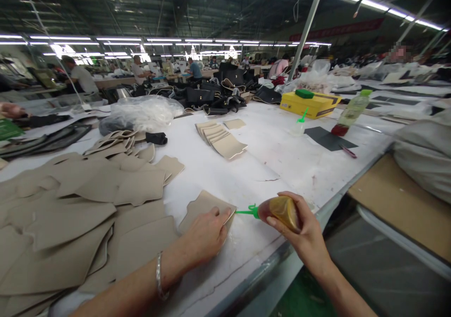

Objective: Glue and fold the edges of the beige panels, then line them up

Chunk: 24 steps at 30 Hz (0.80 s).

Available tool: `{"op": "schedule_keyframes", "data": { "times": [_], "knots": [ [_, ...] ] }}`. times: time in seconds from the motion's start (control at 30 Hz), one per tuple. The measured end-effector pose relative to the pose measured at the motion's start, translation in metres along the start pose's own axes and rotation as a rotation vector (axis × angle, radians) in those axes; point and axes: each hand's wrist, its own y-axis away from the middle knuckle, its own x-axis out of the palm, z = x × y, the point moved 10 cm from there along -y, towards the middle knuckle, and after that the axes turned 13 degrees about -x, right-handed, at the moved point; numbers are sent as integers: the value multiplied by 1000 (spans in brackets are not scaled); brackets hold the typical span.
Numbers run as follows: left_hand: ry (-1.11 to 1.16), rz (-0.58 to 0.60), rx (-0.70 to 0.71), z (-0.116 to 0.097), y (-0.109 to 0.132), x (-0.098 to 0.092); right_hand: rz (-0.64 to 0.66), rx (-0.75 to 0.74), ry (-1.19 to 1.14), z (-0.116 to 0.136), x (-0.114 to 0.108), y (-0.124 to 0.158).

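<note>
My left hand (205,235) lies with closed fingers on a small beige cut piece (199,207) near the front edge of the white table (282,148), pinning it down. My right hand (299,228) is wrapped round an amber glue bottle (280,210) held sideways. Its green nozzle (246,211) points left and touches the right edge of that piece.
Large beige cut pieces (70,209) overlap across the left of the table. A fanned stack of small beige pieces (221,138) lies mid-table. Further right are a yellow box (310,104), a green-capped bottle (350,112) and a dark sheet (329,139). Other people work at far tables.
</note>
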Motion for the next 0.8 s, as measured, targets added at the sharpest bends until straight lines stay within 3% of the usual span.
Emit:
{"op": "schedule_keyframes", "data": {
  "times": [0.2, 0.37, 0.57, 0.7, 0.8],
  "knots": [
    [-12, 12, 8, 0, 4, -1, 142, 92, -191, -2, 18, 12],
    [-23, 40, -2, 2, 6, 0, 65, 75, -150, 1, 10, 9],
    [12, 75, -4, 3, 7, -1, 187, 123, -256, 5, 27, 24],
    [25, 80, -13, 4, 8, 0, 89, 121, -200, 4, 18, 26],
    [45, 89, -14, 4, 9, 1, 128, 144, -228, 3, 24, 31]
  ]
}}
